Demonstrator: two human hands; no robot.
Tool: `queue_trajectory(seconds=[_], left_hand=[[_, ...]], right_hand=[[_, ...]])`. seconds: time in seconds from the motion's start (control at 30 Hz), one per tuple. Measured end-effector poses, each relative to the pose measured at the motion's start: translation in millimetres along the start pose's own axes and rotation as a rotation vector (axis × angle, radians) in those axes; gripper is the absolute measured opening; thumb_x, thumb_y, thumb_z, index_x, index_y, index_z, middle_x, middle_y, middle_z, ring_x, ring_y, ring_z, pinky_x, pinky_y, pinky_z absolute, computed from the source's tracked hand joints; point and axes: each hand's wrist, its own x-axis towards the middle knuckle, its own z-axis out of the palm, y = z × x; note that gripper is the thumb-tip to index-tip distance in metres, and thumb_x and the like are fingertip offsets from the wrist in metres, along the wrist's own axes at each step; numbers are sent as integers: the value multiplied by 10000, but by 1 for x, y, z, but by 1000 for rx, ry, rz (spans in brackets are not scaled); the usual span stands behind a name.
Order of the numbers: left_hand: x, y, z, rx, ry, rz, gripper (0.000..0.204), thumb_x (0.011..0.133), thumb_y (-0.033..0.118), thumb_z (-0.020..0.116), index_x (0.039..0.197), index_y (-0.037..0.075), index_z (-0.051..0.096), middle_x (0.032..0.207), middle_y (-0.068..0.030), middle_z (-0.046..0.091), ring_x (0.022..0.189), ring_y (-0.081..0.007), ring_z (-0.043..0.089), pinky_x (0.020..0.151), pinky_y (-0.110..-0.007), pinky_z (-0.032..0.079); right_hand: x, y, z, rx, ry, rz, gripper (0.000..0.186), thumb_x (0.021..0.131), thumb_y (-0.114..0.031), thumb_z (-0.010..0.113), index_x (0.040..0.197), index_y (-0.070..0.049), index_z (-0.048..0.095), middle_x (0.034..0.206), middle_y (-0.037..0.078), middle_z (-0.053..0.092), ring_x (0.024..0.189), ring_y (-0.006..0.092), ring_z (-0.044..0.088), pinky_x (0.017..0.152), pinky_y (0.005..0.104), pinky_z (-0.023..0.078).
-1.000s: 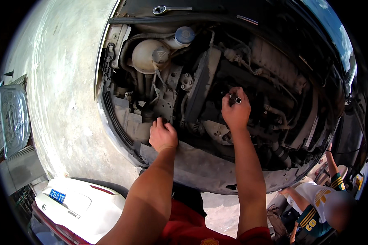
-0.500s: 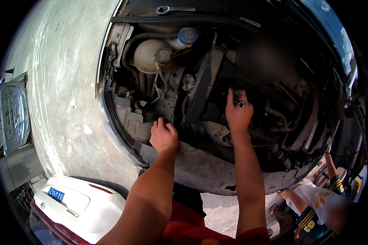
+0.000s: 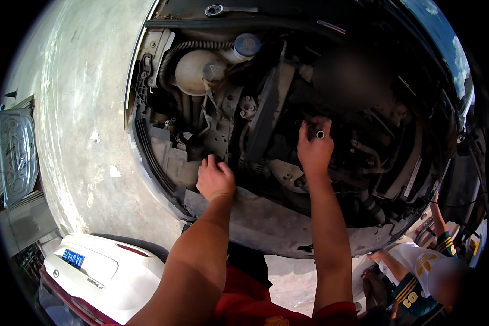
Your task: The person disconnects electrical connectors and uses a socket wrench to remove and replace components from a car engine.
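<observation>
My right hand (image 3: 315, 152) is over the middle of a car's engine bay (image 3: 223, 130). Its fingers close around a small metal socket (image 3: 320, 135), whose round hollow end faces up between the fingers. Whatever joins onto the socket below is hidden by the hand. My left hand (image 3: 215, 178) rests at the front of the bay, just inside the grey front panel (image 3: 266, 217). Its fingers curl downward with the tips out of sight, so anything in them cannot be made out.
A ratchet wrench (image 3: 231, 10) lies beyond the bay's far edge. The pale coolant tank (image 3: 193, 73) and a blue-capped filler (image 3: 247, 45) stand at the far left. A white car (image 3: 103, 271) is parked behind on the left. At lower right is another person (image 3: 413, 271).
The fingers of my right hand have curled in more around the socket, and its end has risen slightly. My left hand stays at the front panel. The view has shifted slightly.
</observation>
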Motion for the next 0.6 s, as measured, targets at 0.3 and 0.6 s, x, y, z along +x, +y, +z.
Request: queue_trajectory(seconds=[0.3, 0.6], left_hand=[[0, 0, 0, -2, -17, -7, 212, 887, 244, 533, 1017, 105, 625, 1015, -88, 652, 975, -343, 638, 723, -522, 534], [1, 0, -1, -3, -20, -16, 227, 888, 245, 535, 1031, 96, 628, 1025, -93, 657, 979, -344, 639, 731, -517, 536]], right_hand=[[5, -4, -1, -49, -41, 28, 168, 948, -172, 703, 1018, -73, 587, 815, 111, 717, 705, 345, 706, 645, 440, 561], [5, 2, -5, -129, -163, 80, 148, 931, -170, 692, 1016, -78, 614, 828, 116, 712, 779, 350, 693, 694, 426, 568]])
